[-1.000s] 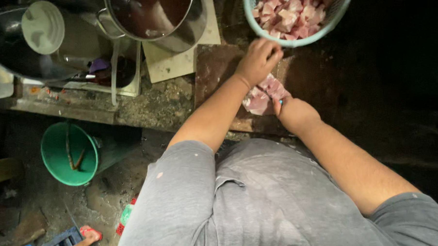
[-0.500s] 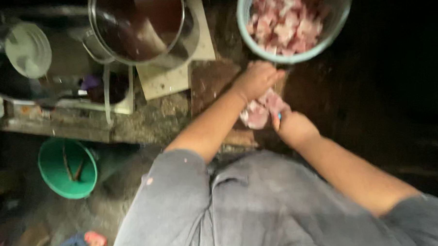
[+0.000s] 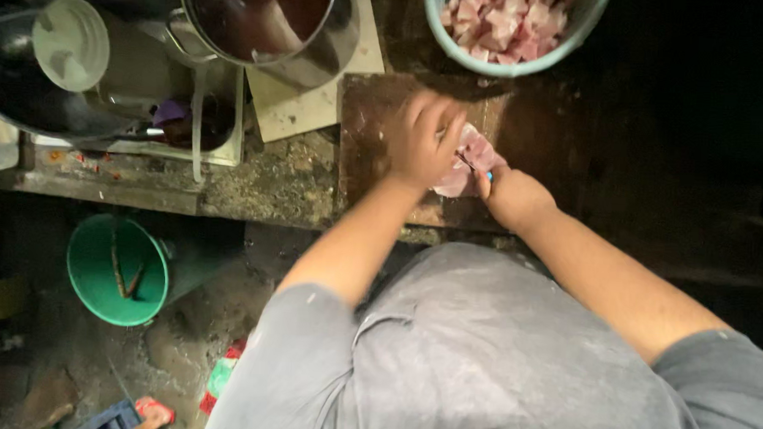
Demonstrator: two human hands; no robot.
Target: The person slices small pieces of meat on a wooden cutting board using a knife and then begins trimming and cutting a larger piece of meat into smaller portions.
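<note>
Cutting raw meat looks to be the step in hand: the left hand point(image 3: 424, 140) presses down, fingers curled, on a pink slab of meat point(image 3: 466, 162) lying on the dark wooden cutting board point(image 3: 372, 130), near the board's middle. At about 4 o'clock from the meat, the right hand point(image 3: 513, 196) is closed around what seems to be a knife handle point(image 3: 487, 175); only a small blue bit and a dark sliver of blade show, so the tool is hard to make out fully. The two hands sit just beside each other with the meat between them.

At 12 o'clock from the board stands a pale blue bowl point(image 3: 574, 39) filled with cubed pink meat. At 10 o'clock a steel pot point(image 3: 332, 48) rests on a pale board or tile point(image 3: 300, 114). Further out at 9 o'clock, a round white lid point(image 3: 70, 43) lies over a dark pan point(image 3: 22, 92), near a white tray point(image 3: 219, 154). The stone desk point(image 3: 273, 181) edge is stained and rough. Below it, on the floor at 8 o'clock, a green bucket point(image 3: 117, 269) holds a couple of thin sticks.

As a judgement, the next stroke calls for steady downward pressure from the holding hand, with its fingertips tucked back from the blade's path.
</note>
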